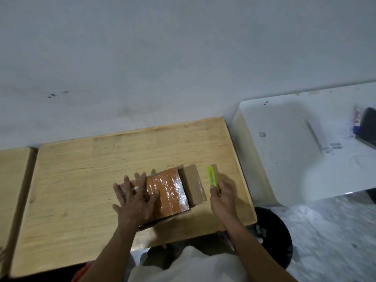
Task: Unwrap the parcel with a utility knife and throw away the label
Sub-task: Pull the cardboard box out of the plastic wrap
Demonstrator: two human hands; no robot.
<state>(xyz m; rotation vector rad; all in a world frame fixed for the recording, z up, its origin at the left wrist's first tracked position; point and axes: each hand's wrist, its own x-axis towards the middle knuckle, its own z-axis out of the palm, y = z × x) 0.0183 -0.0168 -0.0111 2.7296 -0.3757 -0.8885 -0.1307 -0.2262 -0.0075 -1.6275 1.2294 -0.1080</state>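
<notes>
So the parcel (162, 195) is sitting on the wooden table (85, 180), toward the front right part of it, a bit back from the front edge. It's a cardboard box with one flap (192, 185) folded open on its right side, and the top looks orange under shiny clear wrap that catches the light. There's something pale on the left end under the fingers, could be the label, honestly can't tell.

Left hand (135, 199) is flat on the left half of the parcel, fingers spread and pretty much straight, just pressing down on it, not curled round anything.

Right hand (222, 197) is just to the right of the box, over the table near its right edge. It's got the utility knife (213, 180), bright yellow-green, with the fingers wrapped around the near end and the rest of the knife pointing away toward the back of the table. The knife is beside the open flap, not touching the box as far as I can see. Can't make out whether the blade is out.

Past the table's front right corner there's a black round bin (280, 237) on the floor with some pale scraps in it. A white table (295, 151) stands off to the right, and another wooden table (14, 180) butts up on the left.
</notes>
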